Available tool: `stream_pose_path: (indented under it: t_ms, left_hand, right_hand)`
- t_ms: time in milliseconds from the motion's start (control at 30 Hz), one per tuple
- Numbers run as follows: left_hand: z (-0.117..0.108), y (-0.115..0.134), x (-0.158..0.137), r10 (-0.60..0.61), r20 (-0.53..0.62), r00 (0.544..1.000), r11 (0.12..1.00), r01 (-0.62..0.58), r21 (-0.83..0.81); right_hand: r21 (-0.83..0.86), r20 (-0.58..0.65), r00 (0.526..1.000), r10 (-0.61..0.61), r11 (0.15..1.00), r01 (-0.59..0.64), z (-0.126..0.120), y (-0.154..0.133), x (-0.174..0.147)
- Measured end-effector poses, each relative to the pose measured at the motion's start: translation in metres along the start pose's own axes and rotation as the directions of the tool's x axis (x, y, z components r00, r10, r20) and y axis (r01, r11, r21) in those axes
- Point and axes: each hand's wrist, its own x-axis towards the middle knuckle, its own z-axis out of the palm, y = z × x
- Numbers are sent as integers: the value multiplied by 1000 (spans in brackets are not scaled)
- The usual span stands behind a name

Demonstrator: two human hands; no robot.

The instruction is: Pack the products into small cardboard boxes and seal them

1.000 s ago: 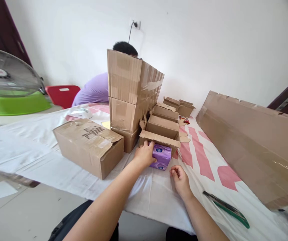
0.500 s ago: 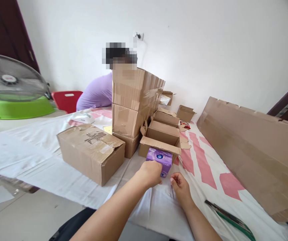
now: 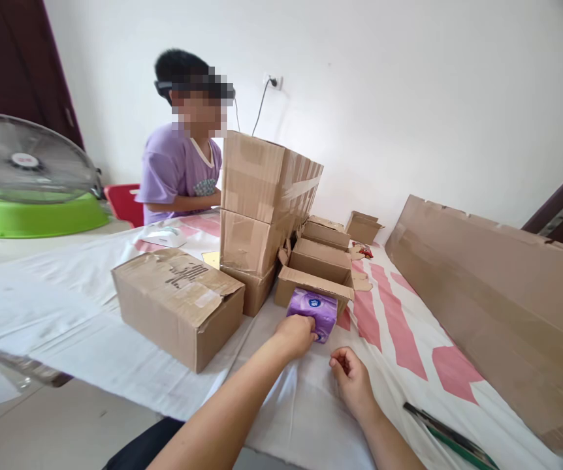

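A purple pack of tissues [image 3: 313, 303] with a dark blue logo stands against the near side of an open cardboard box [image 3: 318, 281]. My left hand [image 3: 295, 335] is closed on the pack's lower left, its fingertips partly hidden. To the right of the pack, just above the white and pink cloth, my right hand [image 3: 353, 378] has its fingers curled in with nothing visible in them. It does not touch the pack. The inside of the open box shows its bare far wall; its floor is hidden by the near flap.
Taped cartons [image 3: 252, 186] form a tall stack left of the open box. A closed carton [image 3: 178, 303] lies nearer left. Large scissors-like tool with green handle [image 3: 450, 436] lies at right, by a long cardboard panel [image 3: 497, 294]. A person in a purple shirt [image 3: 178, 163] sits behind the stack.
The person across the table has risen from a bent posture to sitting upright. My view has shifted slightly; my left hand still holds the tissue pack and my right hand stays beside it.
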Motion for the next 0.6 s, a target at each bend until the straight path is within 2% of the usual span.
stream_pose_path:
  t_ms: [167,333,467,600]
  left_hand:
    - [18,-16,17,-4,-69,998,1000,3,-13]
    - [32,-34,26,11,9,1000,1000,-10,-16]
    - [28,-39,22,30,-1,1000,999,-30,-18]
    - [12,-33,9,19,-65,998,1000,-21,-18]
  right_hand:
    - [-16,-10,1000,-2,1000,2,1,4,1]
    - [-29,-15,1000,-14,999,13,3,5,0]
    - [-40,10,1000,-21,999,21,5,0,0]
    - [-87,106,993,-57,994,67,11,-15,12]
